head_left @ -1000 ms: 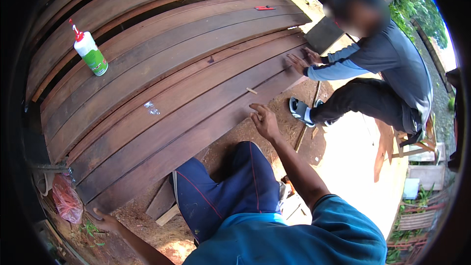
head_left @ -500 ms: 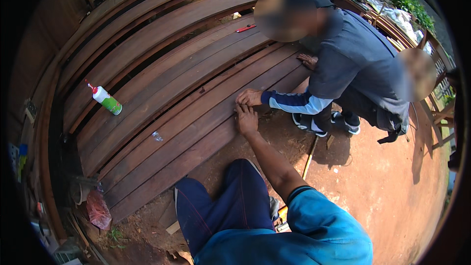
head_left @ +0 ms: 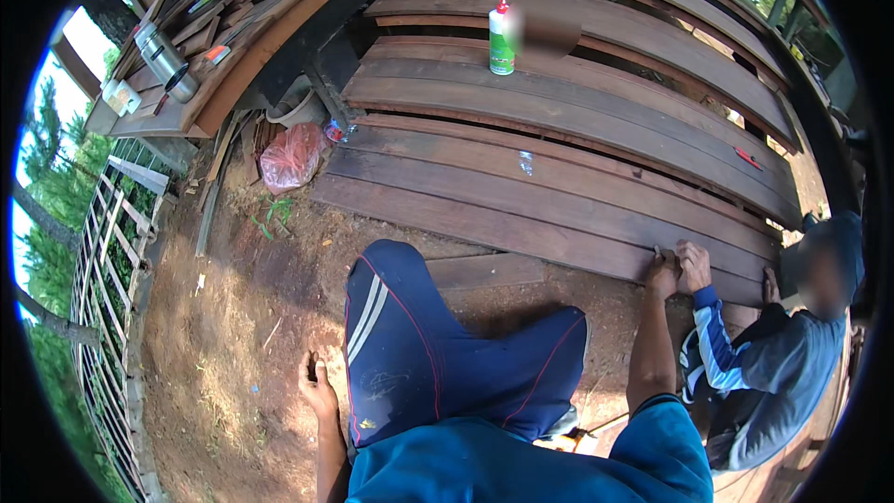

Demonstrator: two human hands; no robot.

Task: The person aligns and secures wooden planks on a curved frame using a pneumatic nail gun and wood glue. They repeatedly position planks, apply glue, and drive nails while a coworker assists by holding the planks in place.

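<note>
Left hand back in view, loosely parted, right hand at flat wooden plank, its grip unclear

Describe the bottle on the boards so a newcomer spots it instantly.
Start with the big stepped boards. On the second tier up, well left of the red tool, stands the bottle, white with a green label. Unlike the flat-lying tool, it is upright, topped by a red nozzle.

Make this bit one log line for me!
left hand: open, beside dark-blue trousers | right hand: at dark-brown wooden planks, beside co-worker's hand | white-green plastic bottle: upright
</note>
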